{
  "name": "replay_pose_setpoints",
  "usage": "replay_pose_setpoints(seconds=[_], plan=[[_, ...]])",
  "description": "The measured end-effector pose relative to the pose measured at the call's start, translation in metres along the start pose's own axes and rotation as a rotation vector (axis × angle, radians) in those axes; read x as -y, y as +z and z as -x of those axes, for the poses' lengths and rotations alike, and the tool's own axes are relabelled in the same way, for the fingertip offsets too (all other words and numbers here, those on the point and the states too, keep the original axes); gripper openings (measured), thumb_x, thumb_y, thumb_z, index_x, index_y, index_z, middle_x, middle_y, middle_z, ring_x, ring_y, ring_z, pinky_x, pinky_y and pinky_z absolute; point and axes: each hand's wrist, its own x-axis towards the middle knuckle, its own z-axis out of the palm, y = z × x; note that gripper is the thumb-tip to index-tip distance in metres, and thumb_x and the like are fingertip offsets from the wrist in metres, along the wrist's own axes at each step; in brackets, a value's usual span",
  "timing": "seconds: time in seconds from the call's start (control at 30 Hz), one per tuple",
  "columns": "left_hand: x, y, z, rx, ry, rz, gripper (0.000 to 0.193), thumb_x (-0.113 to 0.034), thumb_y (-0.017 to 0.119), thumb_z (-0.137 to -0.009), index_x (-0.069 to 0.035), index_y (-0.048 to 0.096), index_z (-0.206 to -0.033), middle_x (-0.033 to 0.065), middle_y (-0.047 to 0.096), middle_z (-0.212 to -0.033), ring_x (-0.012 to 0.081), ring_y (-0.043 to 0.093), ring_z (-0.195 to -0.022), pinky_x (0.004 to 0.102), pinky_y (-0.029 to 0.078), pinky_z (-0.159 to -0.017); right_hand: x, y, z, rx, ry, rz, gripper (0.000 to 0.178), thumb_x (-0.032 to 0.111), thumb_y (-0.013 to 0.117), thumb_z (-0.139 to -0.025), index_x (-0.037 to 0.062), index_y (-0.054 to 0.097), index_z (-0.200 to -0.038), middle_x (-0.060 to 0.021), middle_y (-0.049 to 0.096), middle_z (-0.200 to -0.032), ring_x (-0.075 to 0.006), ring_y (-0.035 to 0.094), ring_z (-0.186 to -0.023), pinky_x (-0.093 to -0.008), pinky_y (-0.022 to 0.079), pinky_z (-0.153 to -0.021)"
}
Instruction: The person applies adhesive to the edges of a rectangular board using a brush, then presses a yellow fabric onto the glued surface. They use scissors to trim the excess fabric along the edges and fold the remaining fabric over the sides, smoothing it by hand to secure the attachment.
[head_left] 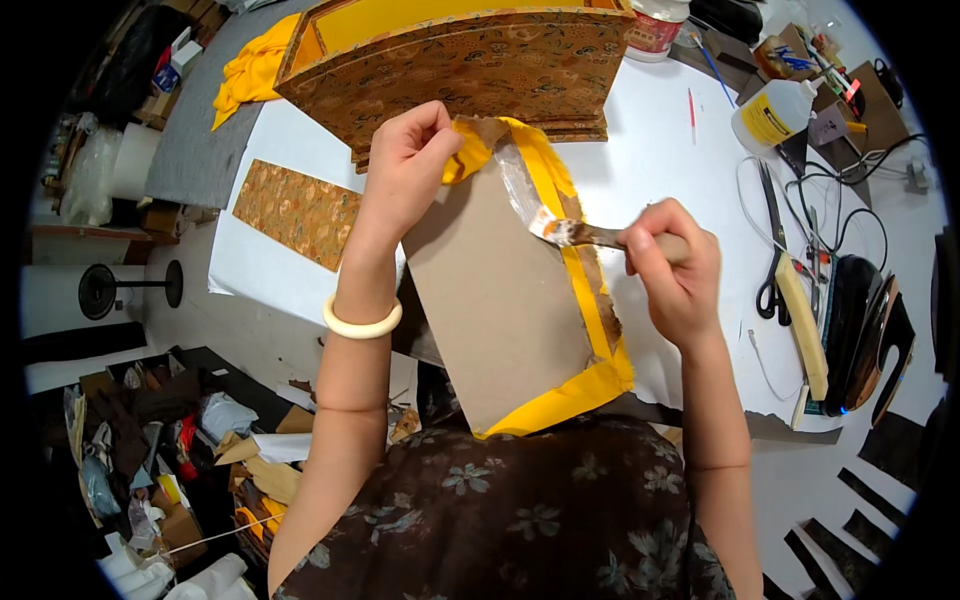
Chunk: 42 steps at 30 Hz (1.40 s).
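Board (500,290): grey-brown, bare face up, at the centre of view, overlapping the near edge of the white table (650,150). Clock positions taken from the middle of the board, with 12 o'clock pointing away from the body.

Left hand (410,155), 11 o'clock: thumb and forefinger pinching the cloth flap (466,155) at the top corner, remaining fingers curled in. Right hand (682,265), between 2 and 3 o'clock: thumb and fingers closed round the handle of the brush (600,236). Bristles at 1 o'clock, on the lower end of a pale streak (517,185); probably wet paste, though too glossy from this angle to tell for certain. Yellow border (583,290) running down the side from 12 to 4 o'clock, then along the bottom edge from 4 to 6 o'clock.

For a good coat, hold the flap taut and clear of the bristles. Stroke along the edge with light, even pressure, brush tilted low. Work well into the corner at 12 o'clock. Spread out lumps at once; avoid smearing the bare middle of the board. Steer wet bristles away from the patterned box (470,85) at 12 o'clock and the patterned panel (297,213) at 10 o'clock.
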Motion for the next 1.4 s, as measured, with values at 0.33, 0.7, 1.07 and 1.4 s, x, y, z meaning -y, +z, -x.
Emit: replay_pose_setpoints(seconds=[0.33, 0.7, 1.07, 1.4], plan=[[0.001, -0.004, 0.002, -0.005, -0.010, -0.006, 0.019, -0.004, 0.057, -0.086, -0.003, 0.044, -0.071, -0.0064, 0.041, -0.063, 0.0011, 0.036, -0.060, 0.0220, 0.028, -0.052, 0.025, -0.001, -0.044, 0.163, -0.677, 0.721, 0.036, -0.002, 0.065, -0.073, 0.0044, 0.067, -0.109, -0.0070, 0.062, -0.090, -0.0234, 0.061, -0.085, -0.0342, 0.048, -0.081], [0.003, -0.006, 0.003, 0.010, -0.038, -0.009, 0.019, -0.004, 0.057, -0.088, -0.006, 0.046, -0.073, -0.0084, 0.042, -0.067, 0.0004, 0.036, -0.063, 0.0204, 0.028, -0.055, 0.004, -0.001, -0.066, 0.166, -0.569, 0.561, 0.032, -0.004, 0.065, -0.075, 0.0067, 0.070, -0.105, -0.0058, 0.066, -0.094, -0.0255, 0.062, -0.089, -0.0358, 0.051, -0.081], [0.003, -0.003, 0.003, -0.013, -0.006, -0.002, 0.019, -0.004, 0.057, -0.084, -0.001, 0.045, -0.070, -0.0045, 0.043, -0.059, 0.0017, 0.038, -0.058, 0.0235, 0.030, -0.050, 0.031, -0.016, -0.013, 0.356, -0.520, 0.335, 0.019, 0.006, 0.074, -0.076, 0.0054, 0.069, -0.094, -0.0046, 0.061, -0.076, -0.0232, 0.058, -0.071, -0.0335, 0.047, -0.074], [0.002, -0.002, 0.000, 0.031, -0.029, -0.030, 0.018, -0.005, 0.057, -0.088, -0.005, 0.046, -0.073, -0.0075, 0.042, -0.066, 0.0010, 0.035, -0.062, 0.0202, 0.028, -0.054, 0.014, -0.009, -0.047, 0.153, -0.442, 0.273, 0.010, 0.005, 0.074, -0.078, 0.0061, 0.071, -0.087, -0.0043, 0.064, -0.072, -0.0184, 0.056, -0.061, -0.0316, 0.047, -0.066]])
